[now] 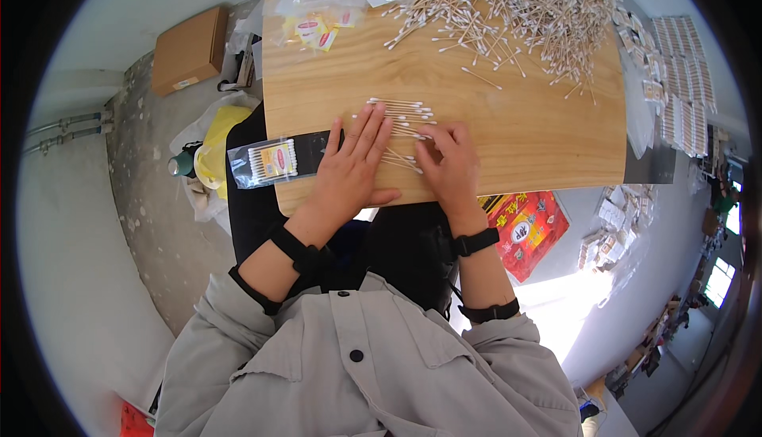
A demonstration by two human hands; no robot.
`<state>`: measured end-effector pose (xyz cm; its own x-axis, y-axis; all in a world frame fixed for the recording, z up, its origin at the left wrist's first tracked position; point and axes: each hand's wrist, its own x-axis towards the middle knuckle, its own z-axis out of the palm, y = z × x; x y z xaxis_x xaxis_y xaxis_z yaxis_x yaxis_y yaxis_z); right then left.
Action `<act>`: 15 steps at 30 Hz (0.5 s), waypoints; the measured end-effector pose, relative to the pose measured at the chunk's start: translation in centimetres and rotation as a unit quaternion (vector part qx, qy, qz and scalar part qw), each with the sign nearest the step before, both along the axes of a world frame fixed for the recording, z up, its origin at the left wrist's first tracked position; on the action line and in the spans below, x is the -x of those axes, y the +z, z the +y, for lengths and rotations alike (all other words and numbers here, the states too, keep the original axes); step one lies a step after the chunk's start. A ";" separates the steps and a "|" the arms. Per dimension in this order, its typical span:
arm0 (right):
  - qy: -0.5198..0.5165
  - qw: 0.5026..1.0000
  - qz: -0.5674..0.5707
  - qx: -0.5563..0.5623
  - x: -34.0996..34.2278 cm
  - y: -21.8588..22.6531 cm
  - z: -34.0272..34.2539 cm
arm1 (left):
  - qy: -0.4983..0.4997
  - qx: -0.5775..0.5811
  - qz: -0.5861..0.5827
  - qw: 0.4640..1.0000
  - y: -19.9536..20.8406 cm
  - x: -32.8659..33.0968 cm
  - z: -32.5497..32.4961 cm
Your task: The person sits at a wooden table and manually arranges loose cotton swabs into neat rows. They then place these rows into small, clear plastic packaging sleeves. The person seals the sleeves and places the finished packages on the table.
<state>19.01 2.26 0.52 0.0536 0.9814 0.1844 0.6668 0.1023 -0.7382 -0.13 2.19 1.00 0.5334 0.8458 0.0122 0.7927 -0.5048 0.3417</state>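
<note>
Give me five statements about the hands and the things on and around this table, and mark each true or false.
1. The left hand lies with its fingers stretched over some cotton swabs. True.
2. The right hand is buried in the big heap of swabs. False: the right hand is beside the swabs near the left hand; the heap is at the far side.
3. A clear pouch of swabs lies left of the left hand. True.
4. The cardboard box sits on the tabletop. False: the cardboard box is off the tabletop, to its left.
5. Both wrists wear dark bands. True.
</note>
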 end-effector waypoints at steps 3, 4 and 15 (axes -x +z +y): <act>0.007 1.000 -0.011 0.000 -0.1 -0.2 0.1 | -0.001 -0.001 0.003 1.000 -0.1 0.0 0.0; 0.011 1.000 -0.014 -0.001 -0.1 -0.2 0.2 | -0.002 0.000 0.003 1.000 -0.1 0.0 0.0; 0.048 0.999 0.022 0.006 -0.8 1.6 -1.1 | 0.001 0.007 -0.009 1.000 -0.3 0.1 -0.1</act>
<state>19.82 1.15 2.11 -0.0324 0.9847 0.1712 0.6220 0.1540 -0.7678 -0.26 2.07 0.73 0.5309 0.8474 0.0105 0.7874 -0.4978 0.3636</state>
